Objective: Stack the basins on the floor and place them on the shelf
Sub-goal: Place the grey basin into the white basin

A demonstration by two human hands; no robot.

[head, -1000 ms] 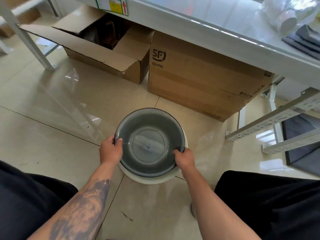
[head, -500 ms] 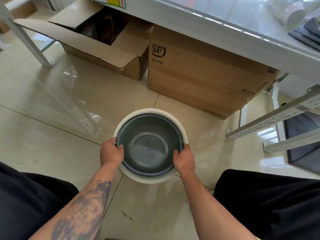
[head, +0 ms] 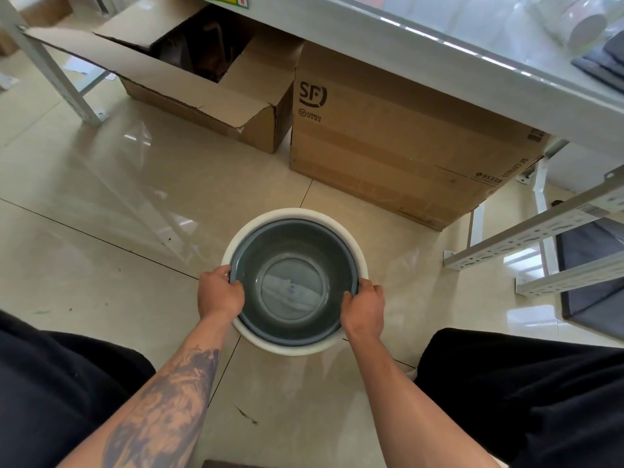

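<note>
A grey translucent basin (head: 293,285) sits nested inside a larger white basin (head: 293,213) on the tiled floor in front of me. My left hand (head: 218,293) grips the left rim of the pair, thumb over the grey basin's edge. On the right rim, my right hand (head: 364,307) holds the same way. Only the white basin's rim shows around the grey one.
Two cardboard boxes stand just beyond the basins: an open one (head: 202,76) at left and a closed SF box (head: 405,143) at right, under a white shelf board (head: 439,52). White metal rails (head: 533,238) lie at right. My dark-clothed legs (head: 540,393) flank the basins.
The grey basin has gone down from above the white basin into it, and now sits nested inside. Both hands stayed on the rim.
</note>
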